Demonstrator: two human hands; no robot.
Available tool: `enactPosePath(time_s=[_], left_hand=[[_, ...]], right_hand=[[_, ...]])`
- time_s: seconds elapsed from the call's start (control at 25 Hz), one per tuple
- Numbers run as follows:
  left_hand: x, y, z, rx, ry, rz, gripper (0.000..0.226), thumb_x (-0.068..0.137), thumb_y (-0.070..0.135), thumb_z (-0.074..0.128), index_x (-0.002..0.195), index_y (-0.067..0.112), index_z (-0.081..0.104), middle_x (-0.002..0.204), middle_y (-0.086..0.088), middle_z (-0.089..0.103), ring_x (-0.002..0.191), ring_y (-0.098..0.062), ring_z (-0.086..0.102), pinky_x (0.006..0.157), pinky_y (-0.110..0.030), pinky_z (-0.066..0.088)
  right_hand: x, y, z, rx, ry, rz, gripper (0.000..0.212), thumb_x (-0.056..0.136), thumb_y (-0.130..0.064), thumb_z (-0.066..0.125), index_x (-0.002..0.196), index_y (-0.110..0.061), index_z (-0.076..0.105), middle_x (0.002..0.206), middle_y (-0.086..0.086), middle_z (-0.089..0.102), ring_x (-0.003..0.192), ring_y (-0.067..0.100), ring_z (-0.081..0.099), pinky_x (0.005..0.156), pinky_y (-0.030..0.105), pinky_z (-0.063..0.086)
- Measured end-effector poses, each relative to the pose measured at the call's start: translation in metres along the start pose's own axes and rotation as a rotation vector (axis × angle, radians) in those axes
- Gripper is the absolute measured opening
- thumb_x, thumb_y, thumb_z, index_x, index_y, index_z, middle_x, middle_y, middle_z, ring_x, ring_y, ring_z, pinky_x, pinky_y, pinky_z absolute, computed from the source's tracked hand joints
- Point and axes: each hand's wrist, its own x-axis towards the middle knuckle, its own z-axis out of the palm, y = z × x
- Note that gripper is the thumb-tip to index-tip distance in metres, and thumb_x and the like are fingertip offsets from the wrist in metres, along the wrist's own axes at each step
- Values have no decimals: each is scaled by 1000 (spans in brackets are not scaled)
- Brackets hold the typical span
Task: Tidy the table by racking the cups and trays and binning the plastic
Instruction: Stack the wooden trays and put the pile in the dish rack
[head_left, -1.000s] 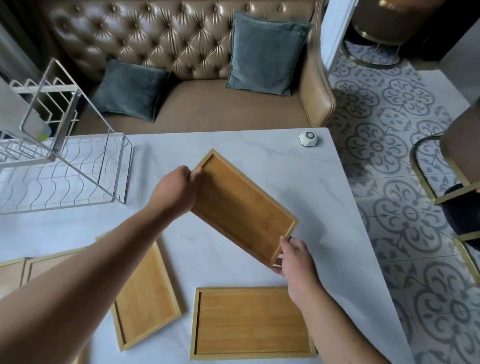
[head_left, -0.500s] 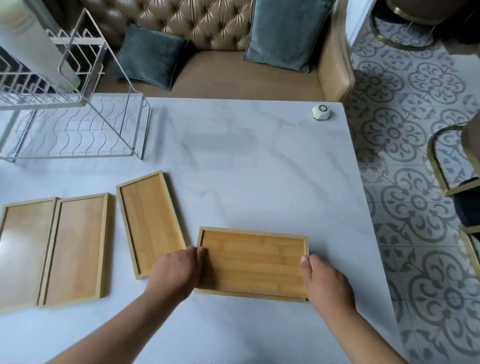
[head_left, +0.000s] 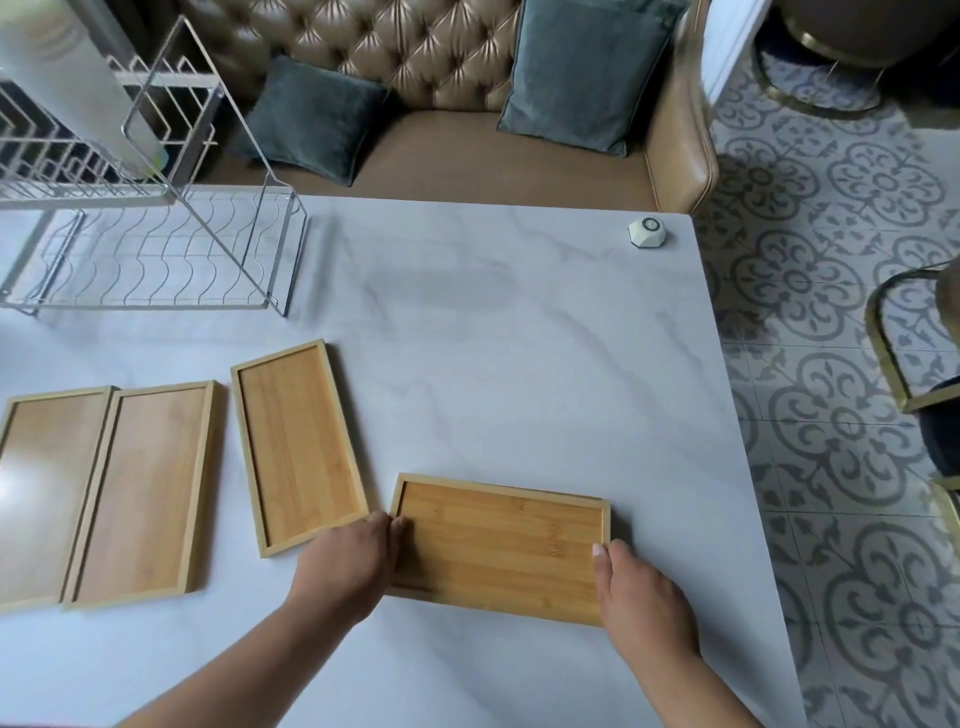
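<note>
A bamboo tray (head_left: 498, 540) lies flat near the table's front edge, stacked on a second tray whose rim shows just beneath it. My left hand (head_left: 345, 566) grips its left end, fingers curled over the rim. At the right end, my right hand (head_left: 641, 597) holds it with the thumb on the rim. Three more bamboo trays lie flat to the left: one (head_left: 296, 447) angled beside my left hand, and two (head_left: 145, 493) (head_left: 41, 488) side by side. A wire dish rack (head_left: 156, 260) stands at the back left, apart from both hands.
The white marble table (head_left: 493, 338) ends at the right, with patterned floor beyond. A small white hexagonal device (head_left: 645, 232) sits at the back right corner. A tan sofa (head_left: 467, 161) with grey cushions runs behind the table. A gold-framed chair (head_left: 914, 338) stands at the right.
One second ago both hands held the tray tilted in the air. It has come down onto the tray at the table's front. Since half a second ago the hands have barely moved.
</note>
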Motion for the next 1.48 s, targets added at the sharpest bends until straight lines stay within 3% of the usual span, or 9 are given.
enactPosePath(time_s=[0.4, 0.64, 0.8, 0.96, 1.08, 1.16, 1.28, 1.36, 1.48], left_hand=[[-4, 8, 6, -88, -26, -111, 60, 101, 68, 12, 81, 29, 53, 72, 10, 61, 71, -16, 59, 63, -36, 48], [-1, 10, 8, -79, -32, -129, 74, 88, 75, -4, 78, 29, 54, 70, 10, 61, 68, -12, 58, 59, -35, 44], [-4, 12, 10, -114, -65, -206, 75, 91, 77, -1, 77, 27, 53, 73, 9, 62, 72, -13, 58, 63, -37, 47], [1, 7, 5, -401, -170, -434, 78, 100, 71, 14, 88, 18, 70, 74, -1, 71, 74, -19, 65, 74, -42, 53], [7, -15, 1, -839, -131, -793, 82, 106, 65, 24, 92, 3, 75, 77, -14, 77, 80, -35, 74, 78, -46, 63], [6, -35, 2, -977, -107, -905, 73, 108, 59, 34, 97, -1, 73, 90, -20, 75, 84, -39, 74, 82, -50, 66], [-6, -70, 3, -1006, -92, -913, 56, 102, 55, 54, 80, 9, 78, 62, -5, 76, 53, -22, 70, 58, -34, 60], [-15, -96, 0, -1010, -94, -919, 49, 95, 53, 65, 77, 10, 77, 59, 1, 76, 41, -17, 64, 51, -29, 52], [-22, -134, -13, -1032, -99, -930, 41, 92, 49, 71, 80, 9, 77, 63, 2, 78, 42, -16, 65, 49, -28, 51]], right_hand=[[6, 1, 2, 209, -22, 7, 45, 108, -49, 23, 101, -20, 57, 95, 3, 74, 90, 30, 69, 74, 40, 57], [9, 3, -3, 213, -66, -22, 47, 108, -49, 21, 103, -20, 58, 95, 5, 74, 91, 31, 70, 77, 42, 58], [9, 3, -9, 163, -120, -35, 48, 107, -50, 20, 104, -20, 57, 98, 4, 74, 93, 30, 70, 77, 40, 57], [17, 2, -24, 80, -130, 36, 48, 102, -61, 22, 93, -22, 49, 96, 3, 73, 91, 32, 69, 71, 38, 55], [33, -13, -40, 121, -17, 67, 40, 100, -61, 29, 96, -25, 45, 104, 0, 69, 91, 33, 67, 66, 36, 47], [43, -41, -51, 142, 63, -26, 35, 100, -56, 34, 100, -24, 49, 108, -1, 66, 93, 31, 65, 66, 35, 45], [58, -115, -60, 146, 99, -302, 34, 98, -50, 41, 103, -22, 59, 107, -1, 63, 103, 26, 58, 75, 37, 50], [68, -175, -59, 87, 28, -459, 37, 99, -50, 42, 116, -23, 60, 119, -3, 60, 115, 22, 52, 87, 38, 52], [86, -266, -48, -27, -121, -628, 51, 102, -51, 40, 144, -22, 47, 144, -1, 50, 135, 23, 42, 108, 40, 44]])
